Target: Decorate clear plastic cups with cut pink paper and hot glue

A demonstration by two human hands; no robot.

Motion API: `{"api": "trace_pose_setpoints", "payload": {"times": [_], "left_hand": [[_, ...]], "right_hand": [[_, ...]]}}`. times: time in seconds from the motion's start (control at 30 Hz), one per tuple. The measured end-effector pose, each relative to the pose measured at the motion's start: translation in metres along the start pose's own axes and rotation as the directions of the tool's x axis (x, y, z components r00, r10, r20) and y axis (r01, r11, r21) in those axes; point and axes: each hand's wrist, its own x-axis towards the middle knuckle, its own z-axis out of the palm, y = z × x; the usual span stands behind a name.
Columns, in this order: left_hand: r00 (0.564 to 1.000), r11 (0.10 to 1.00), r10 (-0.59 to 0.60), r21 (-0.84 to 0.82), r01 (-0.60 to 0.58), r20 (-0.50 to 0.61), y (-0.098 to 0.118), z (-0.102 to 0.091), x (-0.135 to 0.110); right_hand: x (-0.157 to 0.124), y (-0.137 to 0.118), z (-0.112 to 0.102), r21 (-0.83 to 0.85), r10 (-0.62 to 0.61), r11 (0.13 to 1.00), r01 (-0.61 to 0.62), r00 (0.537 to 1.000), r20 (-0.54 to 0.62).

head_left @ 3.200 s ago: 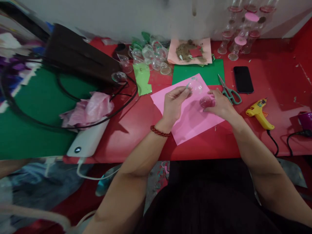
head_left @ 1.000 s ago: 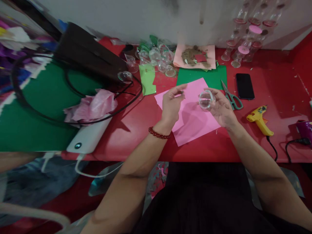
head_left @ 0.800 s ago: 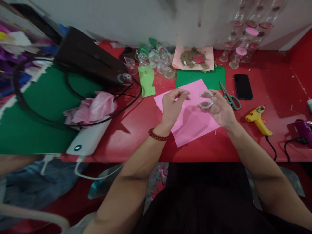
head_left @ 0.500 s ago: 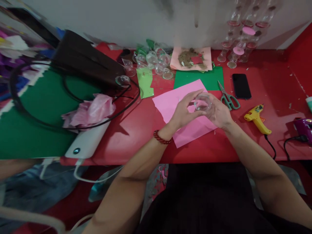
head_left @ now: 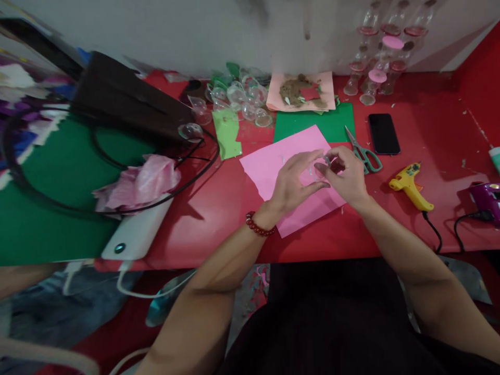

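Observation:
A clear, round plastic piece (head_left: pixel 314 171), like a cut bottle part, is held above a pink paper sheet (head_left: pixel 297 221). My left hand (head_left: pixel 294 178) curves around its left side, thumb and fingers on it. The fingers of my right hand (head_left: pixel 347 174) are bent and pinched at its right edge, hiding part of it. Just right of that hand, scissors with grey-green handles (head_left: pixel 366 158) lie on the table. Farther right is a yellow glue gun (head_left: pixel 411 185).
A black phone (head_left: pixel 384 134) lies beyond the scissors. Stacked clear bottle pieces (head_left: pixel 369 88) stand at the back right, with loose clear pieces (head_left: pixel 236 94) at the back middle. At left are a dark box (head_left: pixel 128 99), a cable loop and a white power bank (head_left: pixel 135 234).
My right hand has turned from an open palm beside the plastic piece to bent fingers pinching its edge. My left hand stays around it. The view has shifted slightly.

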Motion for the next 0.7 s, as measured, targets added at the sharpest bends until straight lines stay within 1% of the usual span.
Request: {"api": "trace_pose_setpoints", "payload": {"times": [0.03,0.1,0.2,0.3,0.37,0.43,0.53,0.63,0.7], "left_hand": [[1.0,0.999,0.018,0.032,-0.018,-0.001,0.0,0.001,0.0],[1.0,0.997,0.018,0.078,-0.017,-0.004,0.001,0.002,-0.001],[1.0,0.996,0.005,0.091,-0.004,-0.015,0.001,0.004,-0.002],[1.0,0.998,0.02,0.058,-0.019,-0.009,0.001,0.006,-0.003],[1.0,0.999,0.016,0.044,-0.016,0.007,0.001,0.007,-0.004],[1.0,0.999,0.006,0.041,-0.007,0.018,0.002,0.006,-0.005],[0.999,0.999,-0.011,0.033,0.01,0.03,0.003,0.005,-0.006],[0.998,0.998,-0.052,-0.024,0.053,0.029,0.005,0.005,-0.005],[0.995,0.991,-0.099,-0.088,0.101,0.024,0.005,0.006,-0.004]], "right_hand": [[-0.001,0.0,0.0,-0.062,-0.036,0.997,0.036,0.999,-0.012],[-0.002,-0.001,-0.002,-0.167,-0.097,0.981,0.094,0.995,-0.01],[-0.004,-0.003,-0.004,-0.326,-0.138,0.934,0.144,0.989,0.042],[-0.005,-0.01,-0.008,-0.547,-0.112,0.822,0.159,0.987,0.119],[-0.004,-0.016,-0.01,-0.655,-0.078,0.737,0.169,0.983,0.166],[-0.003,-0.021,-0.012,-0.697,-0.062,0.691,0.19,0.977,0.204],[-0.002,-0.022,-0.012,-0.708,-0.06,0.676,0.202,0.974,0.22],[0.0,-0.016,-0.012,-0.696,-0.017,0.702,0.153,0.98,0.198],[0.001,-0.011,-0.012,-0.653,0.028,0.751,0.1,0.983,0.183]]}}
